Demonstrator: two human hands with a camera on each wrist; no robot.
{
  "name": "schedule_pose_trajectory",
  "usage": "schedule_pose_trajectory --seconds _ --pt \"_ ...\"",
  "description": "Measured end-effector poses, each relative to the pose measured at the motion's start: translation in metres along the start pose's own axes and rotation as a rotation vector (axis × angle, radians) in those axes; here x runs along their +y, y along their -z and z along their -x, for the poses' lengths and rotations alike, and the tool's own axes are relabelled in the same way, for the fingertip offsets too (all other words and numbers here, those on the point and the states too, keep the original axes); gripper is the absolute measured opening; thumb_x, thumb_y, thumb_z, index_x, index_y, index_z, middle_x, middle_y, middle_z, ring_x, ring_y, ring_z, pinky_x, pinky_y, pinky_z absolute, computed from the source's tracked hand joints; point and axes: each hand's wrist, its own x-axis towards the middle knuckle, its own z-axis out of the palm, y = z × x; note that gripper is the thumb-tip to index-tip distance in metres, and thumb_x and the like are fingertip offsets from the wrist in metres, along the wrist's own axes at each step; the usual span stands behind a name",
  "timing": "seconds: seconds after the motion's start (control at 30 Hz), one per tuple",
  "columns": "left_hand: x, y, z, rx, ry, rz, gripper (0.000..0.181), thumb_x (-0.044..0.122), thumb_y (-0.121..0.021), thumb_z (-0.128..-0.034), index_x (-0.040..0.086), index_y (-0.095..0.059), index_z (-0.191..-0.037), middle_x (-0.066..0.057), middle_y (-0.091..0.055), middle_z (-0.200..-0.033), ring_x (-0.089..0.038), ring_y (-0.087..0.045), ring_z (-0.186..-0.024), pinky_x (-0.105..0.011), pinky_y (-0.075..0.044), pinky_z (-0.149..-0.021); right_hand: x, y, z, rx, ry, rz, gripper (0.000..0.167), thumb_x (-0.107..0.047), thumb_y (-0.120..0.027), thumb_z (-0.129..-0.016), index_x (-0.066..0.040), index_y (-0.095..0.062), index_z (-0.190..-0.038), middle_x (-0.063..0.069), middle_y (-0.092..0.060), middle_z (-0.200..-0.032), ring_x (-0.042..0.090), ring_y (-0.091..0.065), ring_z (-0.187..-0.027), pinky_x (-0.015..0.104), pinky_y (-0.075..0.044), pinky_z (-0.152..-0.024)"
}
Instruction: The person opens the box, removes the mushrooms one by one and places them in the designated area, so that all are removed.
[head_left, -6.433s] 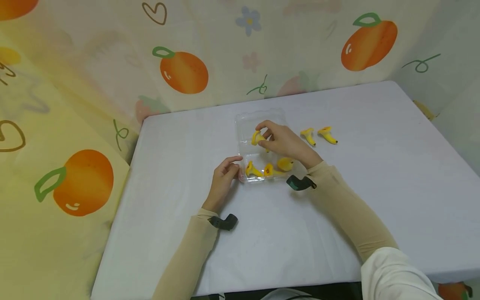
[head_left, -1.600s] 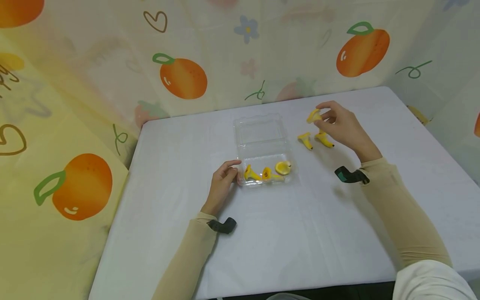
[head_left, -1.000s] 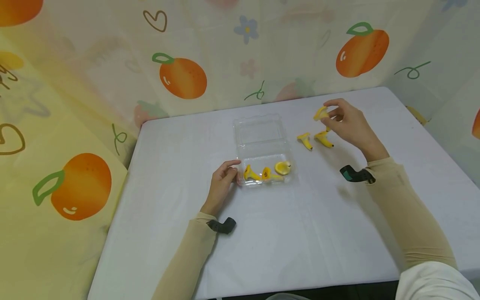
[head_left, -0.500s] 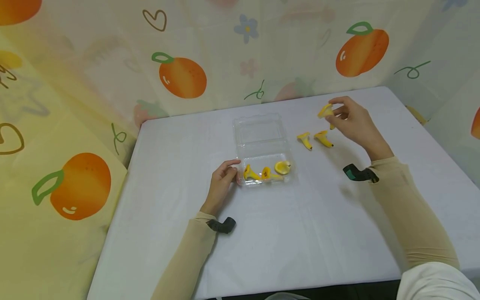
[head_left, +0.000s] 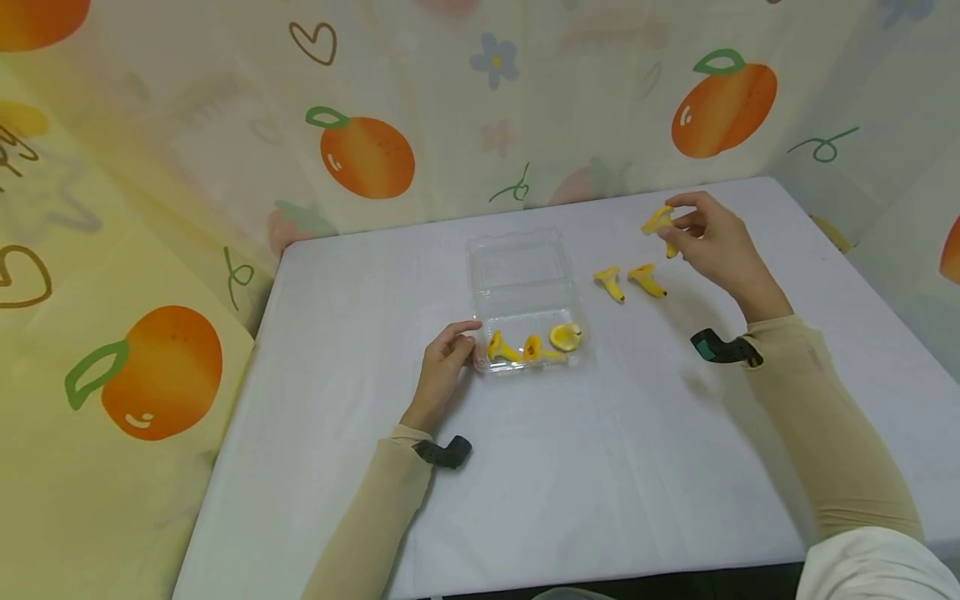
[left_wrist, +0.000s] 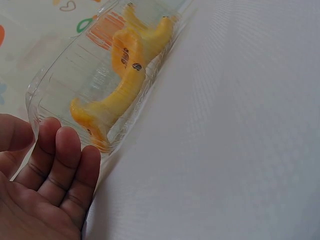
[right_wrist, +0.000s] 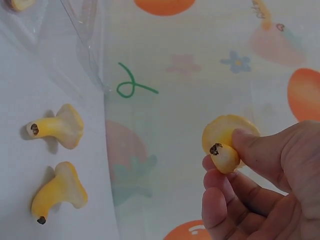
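In the head view my right hand [head_left: 716,242] is raised near the back right of the table, pinching a yellow mushroom [head_left: 658,220] between thumb and fingers. The right wrist view shows this mushroom's [right_wrist: 227,132] pale flared cap and dark stem end. Below it two similar mushrooms, one left [head_left: 610,284] and one right [head_left: 647,280], lie on the table. My left hand [head_left: 441,371] holds the left edge of a clear plastic clamshell box [head_left: 525,287], its fingertips [left_wrist: 67,142] against the wall. Inside lie three mushrooms: left [head_left: 502,346], middle [head_left: 533,347] and right [head_left: 565,337].
The box's lid [head_left: 519,257] stands open toward the back of the table. A white cloth covers the table [head_left: 600,475]. Behind it hangs a printed curtain [head_left: 450,100] with oranges and flowers. Black straps with mounts sit on both wrists.
Over several seconds my right hand has carried the mushroom from above the box to beyond the two loose ones. Lately it drifts slightly right. The left hand stays at the box.
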Motion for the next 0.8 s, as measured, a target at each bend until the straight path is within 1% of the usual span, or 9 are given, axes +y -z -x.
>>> schedule_pose_trajectory --seconds 0.1,0.23,0.47,0.6,0.7,0.8 --pt "0.0 0.0 0.0 0.003 -0.004 -0.013 0.032 0.009 -0.048 -0.1018 0.008 -0.064 -0.129 0.002 -0.059 -0.076 -0.012 -0.057 -0.073 -0.02 -0.054 -0.078 0.0 0.0 0.0 0.006 -0.003 0.003 0.048 -0.026 -0.058 -0.102 -0.01 -0.046 -0.146 0.025 -0.065 -0.126 0.017 -0.054 -0.086 0.016 -0.044 -0.063" --pt "0.001 0.0 0.0 0.001 -0.011 0.011 0.032 0.006 -0.048 -0.1015 0.006 -0.063 -0.129 0.002 -0.059 -0.076 -0.012 -0.058 -0.072 -0.021 -0.054 -0.077 0.002 0.001 0.0 0.008 -0.008 -0.003 0.048 -0.026 -0.057 -0.103 -0.01 -0.046 -0.146 0.025 -0.064 -0.125 0.018 -0.054 -0.085 0.015 -0.044 -0.063" --pt "0.002 0.0 0.0 0.0 0.002 0.019 0.031 0.005 -0.048 -0.1024 0.003 -0.063 -0.13 0.002 -0.059 -0.077 -0.01 -0.058 -0.074 -0.02 -0.053 -0.078 0.007 0.001 -0.001 0.002 -0.037 -0.02 0.049 -0.027 -0.057 -0.103 -0.01 -0.044 -0.147 0.026 -0.063 -0.127 0.014 -0.055 -0.084 0.014 -0.045 -0.064" --pt "0.002 0.0 0.0 -0.002 0.0 0.019 0.031 0.005 -0.048 -0.1026 0.004 -0.063 -0.13 0.002 -0.059 -0.078 -0.01 -0.058 -0.074 -0.019 -0.053 -0.078 0.01 0.0 -0.002 0.004 -0.064 -0.029 0.05 -0.028 -0.057 -0.103 -0.01 -0.044 -0.148 0.026 -0.063 -0.127 0.015 -0.056 -0.082 0.014 -0.045 -0.064" --pt "0.001 0.0 0.0 -0.003 -0.002 0.028 0.031 0.005 -0.048 -0.1026 0.004 -0.063 -0.129 0.003 -0.059 -0.077 -0.01 -0.058 -0.073 -0.02 -0.053 -0.077 0.013 0.0 -0.002 0.003 -0.082 -0.029 0.05 -0.028 -0.057 -0.103 -0.009 -0.043 -0.148 0.026 -0.062 -0.128 0.017 -0.056 -0.083 0.014 -0.045 -0.065" --pt "0.001 0.0 0.0 -0.002 -0.004 0.029 0.031 0.004 -0.048 -0.1024 0.004 -0.063 -0.129 0.003 -0.06 -0.076 -0.01 -0.059 -0.073 -0.02 -0.053 -0.077 0.016 -0.001 -0.003 0.001 -0.093 -0.026 0.05 -0.028 -0.056 -0.103 -0.01 -0.043 -0.148 0.026 -0.062 -0.129 0.017 -0.056 -0.084 0.014 -0.045 -0.065"
